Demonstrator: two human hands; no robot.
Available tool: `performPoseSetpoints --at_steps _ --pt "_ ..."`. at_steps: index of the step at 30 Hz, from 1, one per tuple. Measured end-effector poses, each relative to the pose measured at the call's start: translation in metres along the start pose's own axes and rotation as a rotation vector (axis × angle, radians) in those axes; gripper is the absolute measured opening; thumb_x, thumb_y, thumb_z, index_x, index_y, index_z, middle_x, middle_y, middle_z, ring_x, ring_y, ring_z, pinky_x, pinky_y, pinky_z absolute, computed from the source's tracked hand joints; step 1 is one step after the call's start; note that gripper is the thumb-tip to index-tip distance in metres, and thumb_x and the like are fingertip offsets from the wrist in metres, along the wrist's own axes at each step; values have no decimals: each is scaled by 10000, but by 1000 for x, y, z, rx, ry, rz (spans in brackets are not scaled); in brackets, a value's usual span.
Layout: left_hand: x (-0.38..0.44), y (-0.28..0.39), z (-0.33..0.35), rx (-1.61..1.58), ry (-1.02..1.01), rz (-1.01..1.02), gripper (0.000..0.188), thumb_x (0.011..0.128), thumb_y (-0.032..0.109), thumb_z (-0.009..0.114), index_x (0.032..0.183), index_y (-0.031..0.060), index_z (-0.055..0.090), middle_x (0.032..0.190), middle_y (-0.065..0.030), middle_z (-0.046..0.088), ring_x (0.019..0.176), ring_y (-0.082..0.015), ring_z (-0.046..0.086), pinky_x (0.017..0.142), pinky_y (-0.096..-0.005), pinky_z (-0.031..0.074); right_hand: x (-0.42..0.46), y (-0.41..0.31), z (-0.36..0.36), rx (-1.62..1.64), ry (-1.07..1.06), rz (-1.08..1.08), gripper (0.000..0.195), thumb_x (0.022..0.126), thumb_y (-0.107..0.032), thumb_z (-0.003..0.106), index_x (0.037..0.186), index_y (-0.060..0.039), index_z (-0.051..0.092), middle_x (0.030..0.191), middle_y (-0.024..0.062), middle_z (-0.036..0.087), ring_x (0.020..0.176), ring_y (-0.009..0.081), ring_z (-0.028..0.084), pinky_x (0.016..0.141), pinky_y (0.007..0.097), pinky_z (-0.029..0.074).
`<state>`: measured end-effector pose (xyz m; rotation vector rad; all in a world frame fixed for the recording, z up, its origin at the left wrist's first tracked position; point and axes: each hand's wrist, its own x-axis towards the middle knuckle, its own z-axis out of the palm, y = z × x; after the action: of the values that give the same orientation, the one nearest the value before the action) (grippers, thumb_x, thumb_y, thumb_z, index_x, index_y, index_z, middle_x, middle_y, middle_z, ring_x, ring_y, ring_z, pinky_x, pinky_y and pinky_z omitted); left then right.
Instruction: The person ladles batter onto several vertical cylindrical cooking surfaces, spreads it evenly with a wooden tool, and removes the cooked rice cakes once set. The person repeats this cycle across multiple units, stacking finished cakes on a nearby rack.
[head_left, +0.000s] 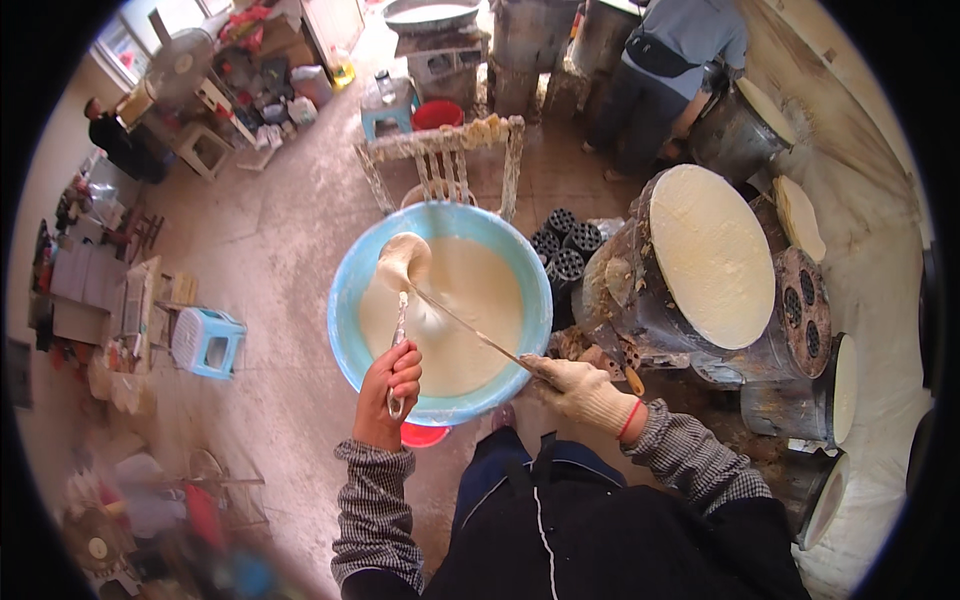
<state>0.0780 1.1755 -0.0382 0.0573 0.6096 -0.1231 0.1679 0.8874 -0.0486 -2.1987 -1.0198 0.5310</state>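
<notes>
A wide light-blue plastic basin (540, 300) of pale batter (480, 300) stands before me. My bare left hand (388, 386) grips the handle of a batter-coated ladle (402, 319), its bowl hanging over the basin's left side. On my right hand (589, 394) is a white knit glove with a red cuff edge. That hand holds a long thin scraper or rod (472, 330) slanting across the basin, its far end at the ladle's neck. Whether the two tools touch, I cannot tell.
To the right, a round griddle covered with a pale layer (712, 255) tops a drum stove. Honeycomb coal briquettes (566, 236) stand beside the basin. A crusted wooden chair (442, 142) is beyond it. Another person (652, 82) bends near the back stoves. A blue-and-white stool (210, 341) stands left.
</notes>
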Motion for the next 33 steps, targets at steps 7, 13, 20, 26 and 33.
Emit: performPoseSetpoints --at_steps 7,13,20,26,33 --pt "-80 -4 65 923 148 425 136 991 199 449 936 76 471 591 45 349 374 -23 293 307 -180 241 -18 -40 -73 168 252 -98 379 850 -40 600 1228 -35 566 1137 159 633 1022 266 636 866 326 523" --pt "-68 12 38 655 1 454 165 1002 203 421 925 70 481 575 37 341 349 -35 266 285 -169 227 -45 -24 -79 256 329 -87 392 840 -51 624 1228 -35 571 1070 163 648 950 266 653 803 328 537" --pt "0 9 1 -200 -125 -219 279 1035 181 259 918 -27 405 635 -11 356 421 -84 351 363 -202 361 -47 -4 -39 -167 97 149 357 878 -289 573 1216 -174 574 938 136 608 851 313 635 716 390 525" --pt "-42 -62 -35 -101 -288 -149 309 1035 204 255 983 -62 404 628 -15 329 407 -80 330 306 -211 315 -123 11 -75 3 244 97 375 868 -298 588 1227 -190 566 920 132 600 809 313 640 693 392 529" --pt "-54 -145 31 -241 -253 -209 294 1027 184 266 964 -68 402 638 -27 347 429 -94 353 338 -225 350 -188 59 -59 -207 139 166 367 910 -174 500 1275 -201 517 954 173 570 824 363 616 672 431 497"
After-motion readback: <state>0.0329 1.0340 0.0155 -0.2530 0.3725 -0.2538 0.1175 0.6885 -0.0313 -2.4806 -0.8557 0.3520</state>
